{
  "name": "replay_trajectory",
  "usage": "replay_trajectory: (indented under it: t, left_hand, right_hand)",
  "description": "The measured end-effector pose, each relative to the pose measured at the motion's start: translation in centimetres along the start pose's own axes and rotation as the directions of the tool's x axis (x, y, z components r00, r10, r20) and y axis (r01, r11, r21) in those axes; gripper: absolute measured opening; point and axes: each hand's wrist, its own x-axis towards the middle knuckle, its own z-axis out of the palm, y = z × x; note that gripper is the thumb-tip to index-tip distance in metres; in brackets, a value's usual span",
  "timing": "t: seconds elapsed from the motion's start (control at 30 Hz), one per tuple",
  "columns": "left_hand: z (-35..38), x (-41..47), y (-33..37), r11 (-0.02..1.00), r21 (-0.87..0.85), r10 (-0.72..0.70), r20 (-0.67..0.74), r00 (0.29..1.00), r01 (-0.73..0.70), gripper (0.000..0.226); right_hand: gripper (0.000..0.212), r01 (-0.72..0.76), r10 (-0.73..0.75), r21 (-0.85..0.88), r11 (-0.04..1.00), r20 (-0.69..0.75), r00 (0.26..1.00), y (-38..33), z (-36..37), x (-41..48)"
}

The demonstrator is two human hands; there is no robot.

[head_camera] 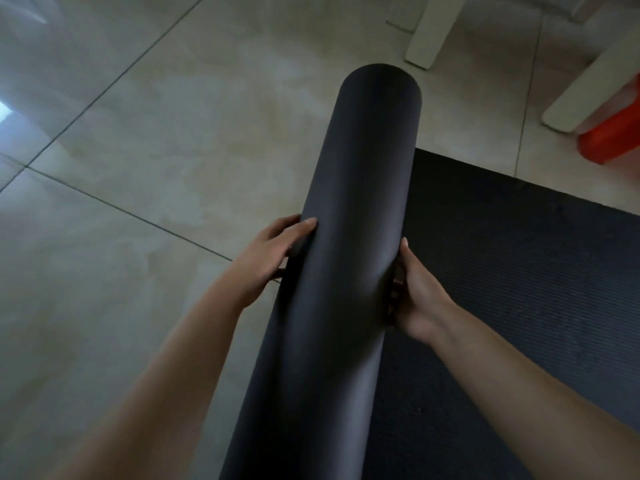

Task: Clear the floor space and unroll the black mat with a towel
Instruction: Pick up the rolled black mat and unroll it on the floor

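Note:
The black mat [349,237] is partly rolled: a thick smooth roll runs from the bottom middle up to the centre of the view. Its unrolled ribbed part [519,271] lies flat on the floor to the right of the roll. My left hand [270,254] grips the roll's left side, fingers curled under it and thumb on top. My right hand [415,292] holds the right side, fingers tucked between roll and flat part. No towel is visible.
Beige floor tiles [138,168] with dark grout lines spread to the left and beyond the roll. White plastic furniture legs [426,32] stand at the top right, and a red plastic object [613,133] sits by the right edge near the mat's far corner.

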Motion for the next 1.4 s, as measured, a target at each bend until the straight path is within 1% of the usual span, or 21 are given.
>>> replay_trajectory:
  t: [0.1, 0.17, 0.23, 0.3, 0.37, 0.43, 0.5, 0.57, 0.6, 0.67, 0.7, 0.73, 0.8, 0.87, 0.93, 1.0, 1.07, 1.2, 1.27, 1.33, 1.4]
  left_hand:
    - [-1.7, -1.1, 0.0, 0.997, 0.001, 0.071, -0.077, 0.995, -0.071, 0.046]
    - [-2.5, -2.1, -0.4, 0.995, 0.012, 0.096, -0.088, 0.991, -0.095, 0.058]
    - [-2.9, -3.4, -0.8, 0.985, 0.122, 0.134, -0.121, 0.984, -0.119, 0.08]
    - [-2.7, -5.2, -1.2, 0.937, 0.311, 0.224, -0.177, 0.958, -0.162, 0.088]
    - [-1.8, -7.3, -1.5, 0.831, 0.526, 0.358, -0.254, 0.899, -0.183, 0.088]
    - [-0.8, -8.8, -2.0, 0.68, 0.715, 0.483, -0.271, 0.833, -0.161, 0.085]
    - [0.1, -10.2, -3.0, 0.535, 0.833, 0.588, -0.247, 0.77, -0.142, 0.08]
    - [0.5, -11.3, -4.3, 0.426, 0.893, 0.656, -0.196, 0.729, -0.143, 0.077]
    - [0.5, -11.6, -4.8, 0.376, 0.918, 0.666, -0.172, 0.726, -0.127, 0.08]
    - [0.0, -12.2, -5.3, 0.322, 0.946, 0.621, -0.183, 0.762, -0.036, 0.093]
    - [-0.5, -12.3, -5.2, 0.345, 0.938, 0.575, -0.235, 0.783, 0.029, 0.102]
    - [-1.1, -12.8, -4.9, 0.392, 0.914, 0.514, -0.314, 0.798, 0.108, 0.11]
    - [-3.0, -13.1, -4.5, 0.54, 0.814, 0.355, -0.449, 0.82, 0.212, 0.122]
    - [-5.7, -12.8, -4.7, 0.693, 0.688, 0.234, -0.497, 0.836, 0.215, 0.125]
    - [-7.4, -12.3, -4.7, 0.767, 0.617, 0.183, -0.473, 0.862, 0.176, 0.126]
    - [-8.1, -12.0, -4.5, 0.772, 0.618, 0.18, -0.436, 0.882, 0.148, 0.127]
    - [-8.2, -11.6, -4.4, 0.749, 0.649, 0.203, -0.417, 0.886, 0.134, 0.124]
    - [-8.1, -10.4, -3.9, 0.706, 0.703, 0.263, -0.367, 0.892, 0.081, 0.121]
    - [-7.2, -9.5, -3.3, 0.655, 0.754, 0.301, -0.317, 0.899, 0.047, 0.12]
    - [-6.4, -8.5, -2.7, 0.593, 0.805, 0.32, -0.267, 0.909, 0.028, 0.118]
    - [-6.2, -7.6, -2.0, 0.564, 0.825, 0.331, -0.228, 0.916, 0.001, 0.116]
  right_hand:
    - [0.054, 0.05, -0.051, -0.048, 0.998, -0.013, 0.999, 0.1, 2.9, 0.5]
    - [0.057, 0.078, -0.079, -0.08, 0.994, -0.016, 0.997, 0.0, 4.5, 0.6]
    - [0.061, 0.07, -0.071, -0.103, 0.992, -0.013, 0.997, -0.2, 5.5, 0.1]
    - [0.051, 0.041, -0.041, -0.119, 0.992, 0.005, 0.999, -0.5, 6.1, -0.8]
    - [0.041, 0.004, 0.003, -0.125, 0.992, 0.049, 0.999, -0.2, 5.7, -1.5]
    - [0.039, -0.013, 0.029, -0.149, 0.989, 0.107, 0.994, 0.9, 5.7, -1.7]
    - [0.04, -0.031, 0.059, -0.212, 0.977, 0.131, 0.99, 2.2, 6.2, -1.5]
    - [0.041, -0.009, 0.052, -0.261, 0.965, 0.157, 0.986, 2.6, 7.1, -1.7]
    - [0.04, 0.001, 0.045, -0.25, 0.968, 0.181, 0.982, 2.4, 7.8, -1.7]
    - [0.035, 0.021, 0.032, -0.238, 0.971, 0.217, 0.976, 1.9, 9.2, -2.2]
    - [0.032, 0.036, 0.022, -0.255, 0.966, 0.22, 0.975, 1.6, 9.9, -2.4]
    - [0.029, 0.052, 0.017, -0.291, 0.955, 0.229, 0.973, 1.5, 10.4, -2.7]
    - [0.029, 0.051, 0.031, -0.336, 0.941, 0.235, 0.972, 1.5, 11.3, -2.9]
    - [0.036, 0.04, 0.05, -0.346, 0.937, 0.247, 0.968, 1.5, 12.2, -2.8]
    - [0.045, 0.055, 0.046, -0.375, 0.926, 0.255, 0.966, 1.8, 13.2, -2.7]
    - [0.048, 0.07, 0.05, -0.409, 0.91, 0.275, 0.96, 2.2, 14.0, -2.7]
    - [0.049, 0.081, 0.042, -0.411, 0.908, 0.283, 0.958, 2.6, 14.1, -2.8]
    - [0.068, 0.135, -0.032, -0.4, 0.907, 0.256, 0.966, 2.8, 13.0, -1.8]
    - [0.076, 0.127, -0.044, -0.386, 0.914, 0.219, 0.975, 2.7, 12.2, -1.4]
    - [0.085, 0.089, -0.012, -0.365, 0.927, 0.206, 0.978, 2.5, 11.2, -1.0]
    - [0.086, 0.072, 0.012, -0.348, 0.935, 0.232, 0.973, 1.9, 10.1, -0.6]
